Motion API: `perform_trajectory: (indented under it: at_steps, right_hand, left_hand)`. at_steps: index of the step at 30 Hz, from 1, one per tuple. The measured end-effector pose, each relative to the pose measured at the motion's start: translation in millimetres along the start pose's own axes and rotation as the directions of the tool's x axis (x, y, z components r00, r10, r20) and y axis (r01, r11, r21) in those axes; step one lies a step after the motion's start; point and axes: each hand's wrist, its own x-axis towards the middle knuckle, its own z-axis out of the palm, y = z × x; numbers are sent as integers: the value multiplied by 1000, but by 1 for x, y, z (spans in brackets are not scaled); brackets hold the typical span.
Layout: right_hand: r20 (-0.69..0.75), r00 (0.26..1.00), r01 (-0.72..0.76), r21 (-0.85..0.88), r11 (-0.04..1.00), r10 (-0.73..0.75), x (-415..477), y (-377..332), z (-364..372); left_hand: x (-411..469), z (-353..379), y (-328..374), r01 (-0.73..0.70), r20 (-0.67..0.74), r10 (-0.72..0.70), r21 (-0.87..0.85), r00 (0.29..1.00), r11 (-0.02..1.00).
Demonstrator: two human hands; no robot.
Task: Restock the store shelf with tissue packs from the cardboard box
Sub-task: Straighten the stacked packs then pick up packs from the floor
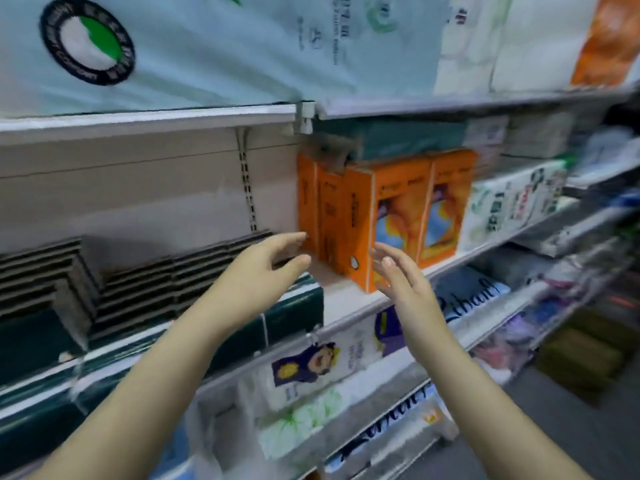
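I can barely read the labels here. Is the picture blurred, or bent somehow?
Head view: motion blur smears the right side, worst on the lower-shelf packs; the orange boxes, left hand and right hand are sharper; the wide lens bows the shelf edge.

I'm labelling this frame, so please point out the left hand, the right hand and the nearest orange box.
left hand (263, 271): head view, middle of the hand.
right hand (401, 282): head view, middle of the hand.
nearest orange box (360, 223): head view, its narrow side face.
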Motion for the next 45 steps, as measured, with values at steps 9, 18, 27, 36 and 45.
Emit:
perform_trajectory:
  at_steps: [9,18,27,36,45]
  right_hand:
    - [-336,942,-31,-21,999,23,-52,0,-197]
    - [-639,767,-81,0,997,63,-91,52,-291]
    - [-903,407,-214,52,976,137,-123,111,-336]
    - [-990,-47,-209,140,968,133,-208,145,-339]
    - [-896,-402,-189,282,941,188,-344,176,-353]
  left_hand:
    - [20,187,97,-70,163,158,-445,974,893]
    - [37,315,130,62,445,256,-585,858,809]
    - [74,435,126,188,689,366,-588,626,787]
    - [49,533,143,126,825,486,-536,290,835]
    - [-38,608,182,88,906,424,-421,-15,903]
